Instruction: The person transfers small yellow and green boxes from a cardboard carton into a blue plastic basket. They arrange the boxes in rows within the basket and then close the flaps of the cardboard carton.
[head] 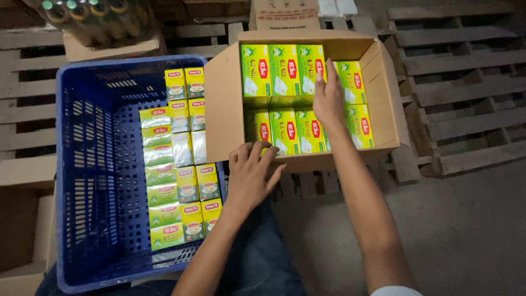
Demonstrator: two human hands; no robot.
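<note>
From the head camera I see my right hand (327,98) reaching into the open cardboard carton (224,104). Its fingers lie spread flat on the green and yellow tea boxes (285,71), between two packs in the upper row, likely to pry one loose, since the packs sit tight side by side; it clamps nothing yet. My left hand (251,174) rests open at the carton's near wall, fingertips on the rim, seemingly steadying it. Just to the left, touching the carton's flap, stands the blue plastic crate (93,164), with smaller tea packs (181,164) stacked along its right side. Everything sits on wooden pallets (460,71) on the floor.
</note>
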